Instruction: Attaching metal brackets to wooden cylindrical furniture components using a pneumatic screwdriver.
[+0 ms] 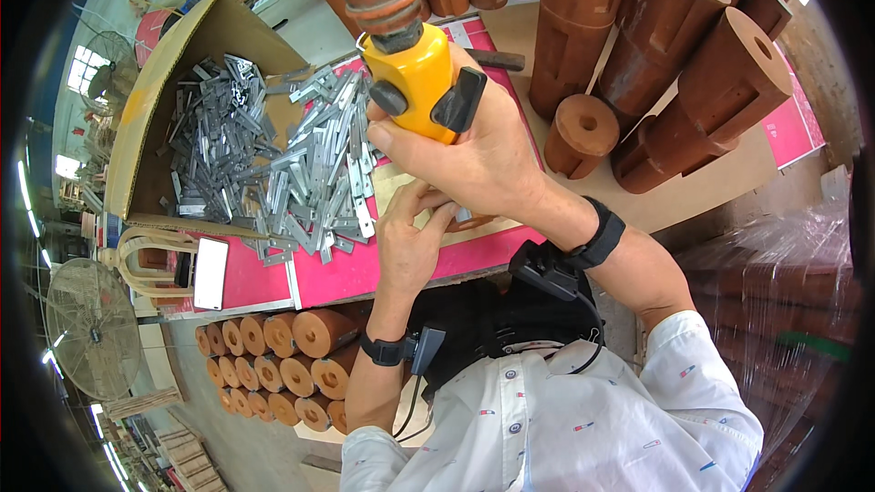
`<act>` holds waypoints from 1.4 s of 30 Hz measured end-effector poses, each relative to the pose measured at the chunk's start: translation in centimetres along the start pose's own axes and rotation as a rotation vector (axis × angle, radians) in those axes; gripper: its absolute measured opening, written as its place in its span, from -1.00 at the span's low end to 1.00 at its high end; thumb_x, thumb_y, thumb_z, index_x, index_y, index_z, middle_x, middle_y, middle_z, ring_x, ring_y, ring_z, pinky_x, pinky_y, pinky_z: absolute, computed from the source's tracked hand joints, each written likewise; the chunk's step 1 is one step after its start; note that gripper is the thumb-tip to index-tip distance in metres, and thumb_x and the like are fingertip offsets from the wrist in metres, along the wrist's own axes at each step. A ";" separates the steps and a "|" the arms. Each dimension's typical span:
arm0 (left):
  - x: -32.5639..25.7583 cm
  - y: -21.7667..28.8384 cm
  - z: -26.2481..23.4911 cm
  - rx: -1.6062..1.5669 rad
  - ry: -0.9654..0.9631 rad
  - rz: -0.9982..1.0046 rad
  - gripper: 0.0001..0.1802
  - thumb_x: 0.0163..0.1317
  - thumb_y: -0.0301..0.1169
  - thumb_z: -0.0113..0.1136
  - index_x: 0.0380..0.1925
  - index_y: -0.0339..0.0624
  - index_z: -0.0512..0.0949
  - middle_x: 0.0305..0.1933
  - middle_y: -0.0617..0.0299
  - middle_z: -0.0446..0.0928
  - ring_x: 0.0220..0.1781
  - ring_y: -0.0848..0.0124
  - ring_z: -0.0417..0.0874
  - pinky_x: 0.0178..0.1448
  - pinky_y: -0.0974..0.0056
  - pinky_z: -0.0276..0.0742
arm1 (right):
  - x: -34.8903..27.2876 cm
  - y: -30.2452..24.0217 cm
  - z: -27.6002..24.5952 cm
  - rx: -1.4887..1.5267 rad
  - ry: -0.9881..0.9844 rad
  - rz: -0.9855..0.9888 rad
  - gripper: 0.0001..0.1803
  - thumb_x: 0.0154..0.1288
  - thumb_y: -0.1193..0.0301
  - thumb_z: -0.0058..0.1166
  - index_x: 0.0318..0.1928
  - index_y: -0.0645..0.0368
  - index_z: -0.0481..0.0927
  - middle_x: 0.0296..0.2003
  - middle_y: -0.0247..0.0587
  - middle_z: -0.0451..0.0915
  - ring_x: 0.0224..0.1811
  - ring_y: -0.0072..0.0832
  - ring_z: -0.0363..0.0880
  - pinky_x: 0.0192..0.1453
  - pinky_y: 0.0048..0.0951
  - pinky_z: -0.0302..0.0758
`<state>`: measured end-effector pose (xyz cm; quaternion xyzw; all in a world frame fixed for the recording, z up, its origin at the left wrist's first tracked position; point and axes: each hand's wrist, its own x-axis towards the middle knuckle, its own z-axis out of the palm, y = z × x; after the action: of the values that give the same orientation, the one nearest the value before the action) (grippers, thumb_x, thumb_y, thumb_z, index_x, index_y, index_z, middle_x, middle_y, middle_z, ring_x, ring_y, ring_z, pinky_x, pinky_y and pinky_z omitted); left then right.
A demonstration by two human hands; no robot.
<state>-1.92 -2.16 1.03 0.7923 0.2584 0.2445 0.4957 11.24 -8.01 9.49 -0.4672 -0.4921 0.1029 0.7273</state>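
Note:
My right hand (469, 141) is wrapped round a yellow power tool (415, 82) with black side parts and a ribbed dark-and-orange section above it. The tool's working end is hidden behind the hand. Below and to the left, my left hand (412, 241) has thumb and fingers drawn together at a brown piece (474, 224), mostly covered by my hands. Whatever the left fingers pinch is too hidden to name. Beside both hands lies a heap of flat metal brackets (324, 159), spilling from an open cardboard box (146, 128).
Brown drilled cylinders (583, 132) and taller brown legs (693, 109) stand at the right and back. A phone (211, 273) lies at the left edge of the pink table (337, 278). More cylinders (314, 335) are stacked below. A fan (91, 328) stands at left.

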 end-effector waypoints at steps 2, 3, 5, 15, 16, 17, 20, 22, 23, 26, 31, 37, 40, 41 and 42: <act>0.0 0.0 0.0 -0.023 -0.002 -0.025 -0.64 0.10 -0.55 0.32 -0.06 -0.29 0.56 -0.22 0.12 0.67 -0.13 0.28 0.67 0.00 0.24 0.51 | -0.1 -0.6 -0.1 0.035 -0.052 0.088 -0.59 0.19 0.51 0.24 0.03 0.24 0.40 -0.24 -0.41 0.54 -0.24 -0.69 0.48 -0.11 -0.59 0.46; -0.1 0.0 0.0 -0.009 0.006 -0.006 -0.65 0.10 -0.55 0.32 -0.07 -0.30 0.56 -0.23 0.12 0.67 -0.13 0.28 0.68 0.00 0.24 0.51 | -0.1 -0.6 0.0 0.035 -0.053 0.088 -0.59 0.19 0.51 0.24 0.03 0.24 0.40 -0.24 -0.41 0.54 -0.24 -0.69 0.48 -0.11 -0.59 0.46; -0.1 0.1 0.0 0.004 0.011 0.012 -0.66 0.10 -0.55 0.32 -0.08 -0.30 0.56 -0.23 0.13 0.66 -0.14 0.29 0.68 0.00 0.25 0.51 | -0.1 -0.6 0.1 0.006 -0.053 0.065 -0.57 0.18 0.49 0.26 0.03 0.24 0.40 -0.24 -0.41 0.53 -0.23 -0.68 0.48 -0.11 -0.58 0.46; -0.3 0.2 0.1 -0.055 0.010 -0.022 -0.69 0.11 -0.57 0.31 -0.10 -0.32 0.55 -0.21 0.14 0.64 -0.13 0.37 0.69 -0.02 0.28 0.52 | -0.2 -0.6 0.5 -0.036 -0.045 0.048 -0.53 0.15 0.48 0.27 0.04 0.25 0.39 -0.23 -0.38 0.53 -0.22 -0.67 0.49 -0.10 -0.56 0.47; -0.3 0.2 0.1 -0.066 0.009 -0.031 -0.69 0.11 -0.57 0.31 -0.11 -0.32 0.55 -0.20 0.14 0.64 -0.14 0.37 0.69 -0.02 0.28 0.52 | -0.2 -0.5 0.5 -0.070 -0.046 0.052 -0.53 0.14 0.48 0.27 0.04 0.25 0.39 -0.23 -0.37 0.53 -0.22 -0.66 0.49 -0.09 -0.56 0.48; -0.3 0.0 0.1 -0.067 0.011 -0.031 -0.69 0.11 -0.57 0.31 -0.11 -0.32 0.55 -0.20 0.14 0.64 -0.14 0.37 0.69 -0.02 0.28 0.52 | -0.2 -0.4 0.5 -0.104 -0.047 0.056 -0.52 0.14 0.48 0.27 0.05 0.25 0.38 -0.23 -0.36 0.53 -0.22 -0.65 0.50 -0.09 -0.56 0.48; -0.3 -0.6 0.3 -0.114 0.024 -0.040 -0.70 0.11 -0.57 0.31 -0.12 -0.32 0.55 -0.20 0.14 0.64 -0.14 0.37 0.69 -0.03 0.28 0.52 | -0.2 -0.3 0.6 -0.106 -0.033 0.033 -0.51 0.13 0.47 0.28 0.05 0.25 0.38 -0.23 -0.35 0.54 -0.22 -0.64 0.51 -0.08 -0.55 0.48; -0.3 -0.7 0.4 -0.102 0.028 -0.029 -0.70 0.10 -0.55 0.32 -0.13 -0.31 0.56 -0.22 0.14 0.64 -0.17 0.36 0.69 -0.04 0.28 0.52 | -0.2 -0.4 0.6 -0.115 -0.030 0.026 -0.50 0.13 0.47 0.28 0.06 0.25 0.38 -0.23 -0.35 0.54 -0.22 -0.63 0.51 -0.08 -0.54 0.49; -0.3 -0.7 0.3 -0.103 0.028 -0.029 -0.70 0.10 -0.55 0.32 -0.13 -0.31 0.56 -0.22 0.14 0.64 -0.17 0.36 0.69 -0.04 0.28 0.52 | -0.2 -0.5 0.6 -0.125 -0.026 0.019 -0.50 0.13 0.46 0.28 0.06 0.25 0.38 -0.23 -0.35 0.54 -0.22 -0.62 0.52 -0.08 -0.54 0.49; -0.3 -0.5 0.2 -0.105 0.028 -0.031 -0.71 0.09 -0.53 0.34 -0.15 -0.30 0.57 -0.26 0.14 0.62 -0.20 0.34 0.68 -0.06 0.28 0.52 | -0.2 -0.4 0.7 -0.160 -0.024 -0.024 -0.49 0.13 0.46 0.28 0.06 0.25 0.37 -0.22 -0.35 0.54 -0.22 -0.62 0.52 -0.07 -0.52 0.49; -0.3 -0.3 -0.4 -0.060 -0.166 0.053 -0.30 -0.07 -0.41 0.50 0.12 -0.25 0.42 0.10 0.11 0.46 0.18 0.20 0.48 0.20 0.18 0.39 | -0.2 -0.2 0.7 -0.150 -0.026 0.018 -0.48 0.13 0.47 0.28 0.09 0.24 0.37 -0.20 -0.34 0.54 -0.18 -0.62 0.52 -0.04 -0.51 0.49; 1.5 -1.8 -0.6 -0.112 -0.356 -0.009 -0.02 -0.18 -0.28 0.59 0.26 -0.24 0.25 0.29 0.08 0.28 0.32 0.18 0.35 0.38 0.15 0.25 | -0.3 -0.7 0.7 -0.143 -0.037 0.084 -0.44 0.13 0.48 0.28 0.13 0.24 0.35 -0.16 -0.33 0.55 -0.14 -0.61 0.54 0.01 -0.50 0.50; 2.3 -1.8 -0.3 -0.224 -0.398 -0.031 -0.02 -0.16 -0.29 0.59 0.27 -0.23 0.23 0.29 0.11 0.30 0.32 0.23 0.35 0.37 0.14 0.26 | -0.2 -0.1 0.9 -0.169 -0.033 -0.013 -0.39 0.11 0.46 0.28 0.17 0.24 0.32 -0.19 -0.16 0.56 -0.16 -0.36 0.59 -0.04 -0.39 0.52; 2.4 -2.0 -0.2 -0.223 -0.399 -0.033 -0.02 -0.16 -0.29 0.59 0.27 -0.23 0.23 0.29 0.11 0.30 0.32 0.23 0.35 0.37 0.14 0.26 | -0.2 0.0 0.9 -0.161 -0.025 -0.046 -0.35 0.09 0.43 0.27 0.19 0.23 0.29 -0.22 0.01 0.58 -0.19 -0.11 0.63 -0.10 -0.28 0.54; 2.4 -2.3 0.0 -0.249 -0.409 -0.062 -0.02 -0.15 -0.30 0.59 0.27 -0.23 0.23 0.27 0.12 0.31 0.31 0.24 0.36 0.37 0.15 0.27 | -0.2 0.0 0.8 -0.159 -0.025 -0.045 -0.35 0.09 0.43 0.27 0.19 0.23 0.29 -0.22 0.01 0.58 -0.19 -0.11 0.63 -0.10 -0.28 0.54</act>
<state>-0.52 0.30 -0.77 0.7499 0.1448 0.0934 0.6388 10.49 -7.61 9.40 -0.5112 -0.5180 0.0528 0.6838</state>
